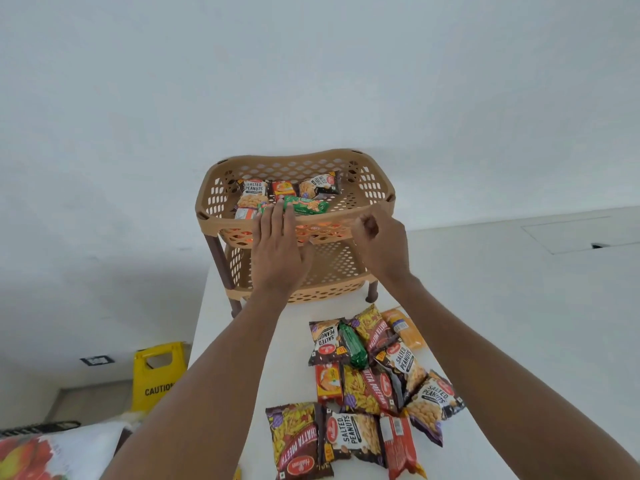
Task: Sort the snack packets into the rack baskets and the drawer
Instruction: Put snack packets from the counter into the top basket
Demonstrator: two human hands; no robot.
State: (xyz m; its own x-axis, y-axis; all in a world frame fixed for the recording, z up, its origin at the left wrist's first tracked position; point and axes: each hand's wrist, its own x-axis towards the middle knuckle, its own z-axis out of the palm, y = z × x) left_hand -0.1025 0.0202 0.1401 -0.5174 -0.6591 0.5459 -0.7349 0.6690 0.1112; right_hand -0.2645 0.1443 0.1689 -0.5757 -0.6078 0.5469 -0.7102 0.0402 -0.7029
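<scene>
While snack-strewn, white table [242, 344] beside caution sign [157, 375]

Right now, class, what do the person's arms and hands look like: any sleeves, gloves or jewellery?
Both forearms are bare as far as the frame shows: no sleeves, gloves, watch or bracelets. The left hand and right hand show no rings on the visible fingers. Nails look short and unpainted.

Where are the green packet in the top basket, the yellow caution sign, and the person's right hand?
green packet [304, 206], head view, middle of its printed face.
yellow caution sign [157, 379], head view, front panel.
right hand [382, 242], head view, back of hand.
</scene>
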